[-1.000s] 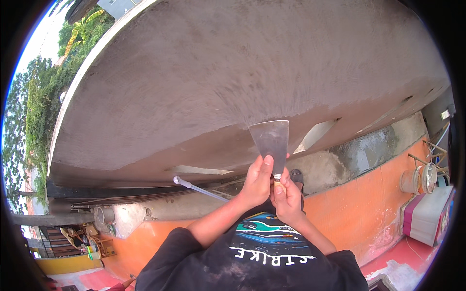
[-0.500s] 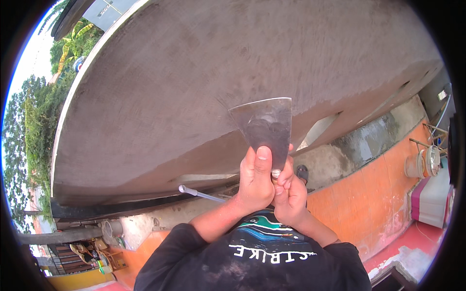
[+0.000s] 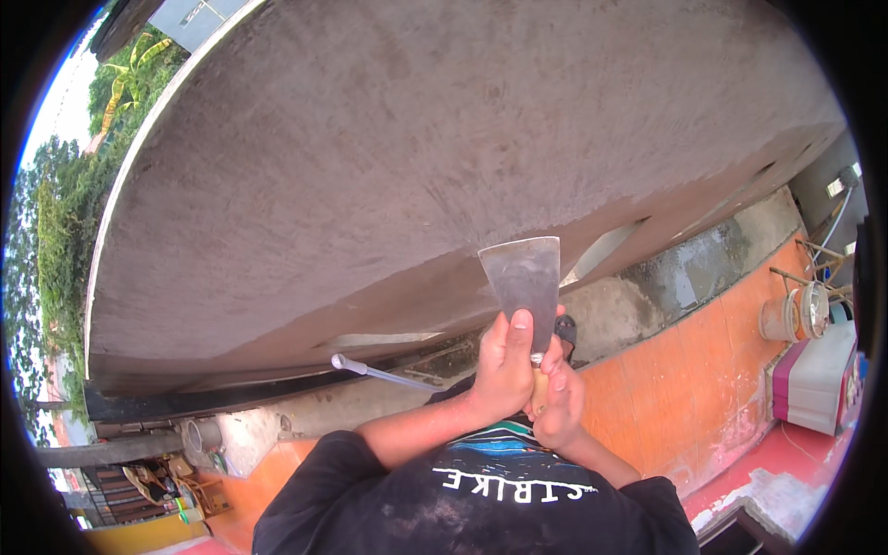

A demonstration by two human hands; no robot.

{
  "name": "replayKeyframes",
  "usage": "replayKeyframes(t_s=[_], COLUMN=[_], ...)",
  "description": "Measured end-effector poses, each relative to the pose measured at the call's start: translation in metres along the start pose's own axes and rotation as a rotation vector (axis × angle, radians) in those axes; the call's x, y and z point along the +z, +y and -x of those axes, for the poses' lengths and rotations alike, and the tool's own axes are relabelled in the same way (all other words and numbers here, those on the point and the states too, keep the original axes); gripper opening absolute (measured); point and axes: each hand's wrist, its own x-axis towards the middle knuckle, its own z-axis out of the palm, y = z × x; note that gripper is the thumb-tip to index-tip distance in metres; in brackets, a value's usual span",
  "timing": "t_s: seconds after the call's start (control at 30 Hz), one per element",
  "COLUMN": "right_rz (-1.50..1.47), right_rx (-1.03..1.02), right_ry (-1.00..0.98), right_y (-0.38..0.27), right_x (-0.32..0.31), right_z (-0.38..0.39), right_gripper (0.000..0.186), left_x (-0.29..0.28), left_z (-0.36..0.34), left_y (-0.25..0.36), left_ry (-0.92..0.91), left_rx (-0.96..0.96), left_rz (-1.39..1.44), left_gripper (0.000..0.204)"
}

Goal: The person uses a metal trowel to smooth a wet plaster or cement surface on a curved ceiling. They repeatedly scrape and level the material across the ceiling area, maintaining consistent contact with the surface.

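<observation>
Scraper handle (image 3: pixel 536 393) hidden inside both hands' grip

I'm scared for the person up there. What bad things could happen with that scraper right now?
The scraper is pressed against the grey plastered surface above the face, so grit might fall into the eyes. Both the left hand and right hand grip the short handle close together; a slip could scrape knuckles on the rough plaster. The orange tiled floor looks far below, so losing balance might be dangerous.

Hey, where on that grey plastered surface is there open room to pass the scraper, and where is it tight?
The grey plastered surface lies bare above and left of the scraper blade, out to its pale left edge by the trees. It is tight below the blade: both hands, left hand and right hand, the metal pipe and the ledge crowd there.
</observation>
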Motion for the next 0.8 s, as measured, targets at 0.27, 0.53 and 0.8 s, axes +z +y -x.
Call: replayKeyframes(t_s=[0.27,0.53,0.8], right_rz=[0.001,-0.026,-0.038], right_rx=[-0.020,0.016,-0.170], right_ry=[-0.001,0.051,-0.040], right_y=[0.003,0.000,-0.028], right_x=[0.003,-0.005,0.018], right_z=[-0.005,-0.007,-0.041], right_gripper=[0.047,0.042,0.043], left_x=[0.000,0.005,0.013], left_z=[0.000,-0.009,-0.020], left_y=[-0.001,-0.018,0.047], left_ry=[0.051,0.094,0.050], left_rx=[0.034,0.120,0.309], left_rz=[-0.092,-0.043,-0.107], left_gripper=[0.047,0.047,0.046])
